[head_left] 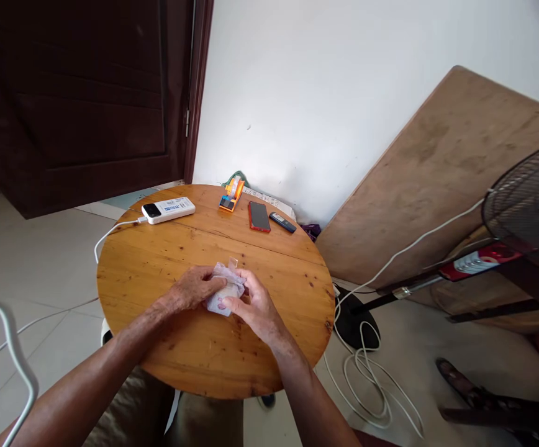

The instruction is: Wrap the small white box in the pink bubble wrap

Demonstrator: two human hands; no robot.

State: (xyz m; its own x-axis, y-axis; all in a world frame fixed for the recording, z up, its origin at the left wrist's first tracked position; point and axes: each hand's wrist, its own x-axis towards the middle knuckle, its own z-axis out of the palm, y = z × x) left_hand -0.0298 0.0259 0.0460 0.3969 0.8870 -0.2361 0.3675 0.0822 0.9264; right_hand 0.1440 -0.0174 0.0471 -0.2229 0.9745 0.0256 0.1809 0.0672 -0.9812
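A small whitish, translucent wrapped packet is held between both hands over the middle of the round wooden table. My left hand grips its left side, with the thumb lying across the top. On the other side, my right hand pinches it with thumb and fingers. A clear strip sticks up from the packet's far edge. What lies inside the wrapping is too small to make out.
At the table's back stand a white power bank with a cable, an orange tape dispenser, a red-edged phone and a dark remote-like device. A fan and looped white cable are at right.
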